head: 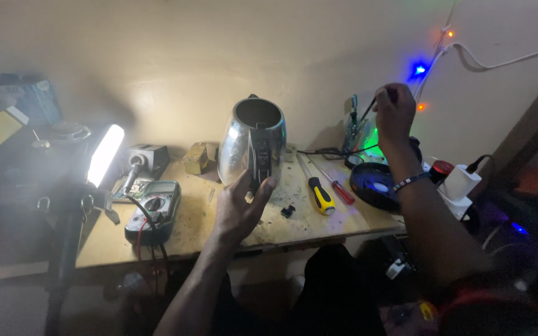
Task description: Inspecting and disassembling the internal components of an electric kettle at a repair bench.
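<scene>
Left hand (239, 208) cups the kettle (253, 140) from below, fingers spread wide, while right hand (395, 112) pinches a thin tool (368, 109) up beyond.

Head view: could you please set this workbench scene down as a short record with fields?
left hand: open, palm against the kettle's dark handle
kettle: shiny steel, no lid, upright on the bench
right hand: raised at the back right, pinching a thin dark tool
bench: worn wood against a pale wall
multimeter: front left, leads attached
lamp: lit bar at left
screwdrivers: yellow-handled and red-handled, right of the kettle
kettle base: round, dark, under the right forearm
</scene>
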